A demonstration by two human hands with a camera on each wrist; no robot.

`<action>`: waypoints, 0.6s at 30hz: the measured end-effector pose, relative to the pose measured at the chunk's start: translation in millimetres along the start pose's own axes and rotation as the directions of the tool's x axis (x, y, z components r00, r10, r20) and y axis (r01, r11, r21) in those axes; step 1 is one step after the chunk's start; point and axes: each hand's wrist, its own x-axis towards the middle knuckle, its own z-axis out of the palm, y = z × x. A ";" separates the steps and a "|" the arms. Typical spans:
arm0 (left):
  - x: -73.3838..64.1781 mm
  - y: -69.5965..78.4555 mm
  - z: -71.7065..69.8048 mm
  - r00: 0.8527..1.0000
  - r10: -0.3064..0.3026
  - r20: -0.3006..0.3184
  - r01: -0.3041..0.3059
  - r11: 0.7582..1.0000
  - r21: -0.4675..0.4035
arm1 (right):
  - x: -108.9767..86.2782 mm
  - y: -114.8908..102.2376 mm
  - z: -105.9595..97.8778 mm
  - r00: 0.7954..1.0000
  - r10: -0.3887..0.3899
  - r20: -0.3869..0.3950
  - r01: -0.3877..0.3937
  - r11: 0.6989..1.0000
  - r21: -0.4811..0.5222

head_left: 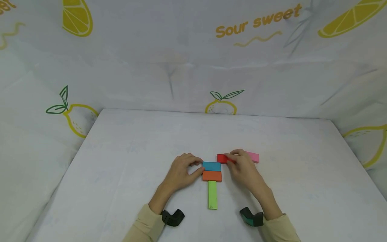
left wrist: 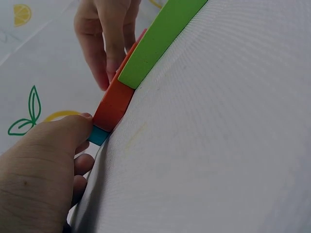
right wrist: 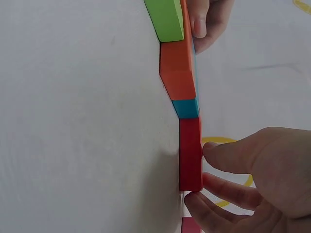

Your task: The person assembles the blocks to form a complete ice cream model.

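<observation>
In the head view, my left hand point(head_left: 182, 171) is at the left end of a blue block point(head_left: 211, 166), thumb and index finger at its corners. An orange block point(head_left: 212, 175) lies against the blue one on the near side. From the orange block a narrow green block point(head_left: 212, 195) runs toward me. My right hand point(head_left: 243, 169) holds a red block point(head_left: 221, 158) by its right part, thumb and fingertips on it. The red block's left end meets the blue block's far right corner. In the right wrist view, the red block point(right wrist: 190, 154) lies flat in line beyond the blue one.
A pink block point(head_left: 253, 157) lies just right of the red one, partly behind my right hand. The white tabletop point(head_left: 136, 141) ends at a pale cloth backdrop point(head_left: 136, 67) printed with lemons. Black devices point(head_left: 173, 217) are strapped at both wrists.
</observation>
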 end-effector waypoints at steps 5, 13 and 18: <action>-0.2 -0.8 0.7 1.000 0.001 -0.004 -0.001 1.000 0.003 | 1.5 -1.8 2.2 1.000 -0.025 -0.002 0.025 1.000 -0.002; 0.1 -1.2 1.0 1.000 -0.001 -0.003 0.001 1.000 0.006 | 5.0 -6.2 6.5 0.999 -0.027 0.021 0.027 1.000 -0.006; 0.3 -1.8 0.8 1.000 -0.008 0.013 0.007 1.000 0.004 | 7.1 -9.0 9.5 0.999 -0.025 0.038 0.025 1.000 0.000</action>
